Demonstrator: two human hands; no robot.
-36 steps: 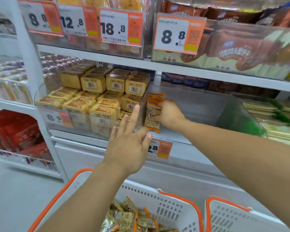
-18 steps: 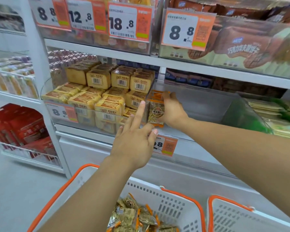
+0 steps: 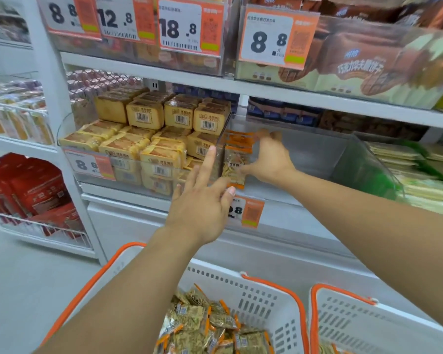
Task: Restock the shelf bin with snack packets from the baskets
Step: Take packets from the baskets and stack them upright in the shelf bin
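My right hand [image 3: 271, 159] is inside the clear shelf bin [image 3: 317, 154], against its left end, where the upright snack packets [image 3: 237, 159] stand on edge with their long axis vertical, orange headers up. The packets lie directly to the left of that palm, touching it; the fingers are spread along the packets' right side and reach over their tops, pressing them toward the bin's left wall. Motion blur at the fingertips leaves me unable to tell whether any finger curls round a packet. My left hand [image 3: 202, 200] is outside the bin, in front of its clear front panel, fingers straight and fanned, index finger raised toward the same packets; it grasps nothing. The right hand is nearer and the only one inside the bin. Judgement: the packets are being squared against the left wall, and the next packet must be set just to their right. The bin is otherwise bare across its middle and right. The left basket [image 3: 253, 302] below holds a heap of the same gold-and-orange packets; the right basket [image 3: 368, 328] shows a few at its lower left corner. The neighbouring bin to the left holds yellow cake packs [image 3: 143, 146], stacked.
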